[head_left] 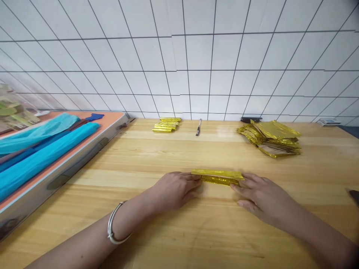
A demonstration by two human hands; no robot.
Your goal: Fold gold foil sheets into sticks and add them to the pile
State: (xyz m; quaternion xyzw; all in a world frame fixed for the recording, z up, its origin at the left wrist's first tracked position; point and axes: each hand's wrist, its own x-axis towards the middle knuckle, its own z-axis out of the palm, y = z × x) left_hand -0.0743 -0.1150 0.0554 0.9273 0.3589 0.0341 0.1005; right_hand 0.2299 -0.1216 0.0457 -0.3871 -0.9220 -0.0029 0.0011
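Observation:
A partly folded sheet of gold foil paper (pixel 221 180) lies on the wooden table in front of me, its far edge standing up as a narrow strip. My left hand (pixel 176 188) holds its left end, fingers pressed together on it, and a silver bangle circles that wrist. At the other end, the fingers of my right hand (pixel 256 196) grip the paper, with the thumb lower on the table side. The fingertips at both ends are partly hidden by the foil.
Several folded gold strips (pixel 166 125) lie by the tiled wall, beside a pen (pixel 198 127). A loose stack of gold foil sheets (pixel 273 138) sits at the back right, a black object (pixel 250 119) behind it. Blue fabric (pixel 53 145) rests on an orange-topped surface (pixel 112 119) at left.

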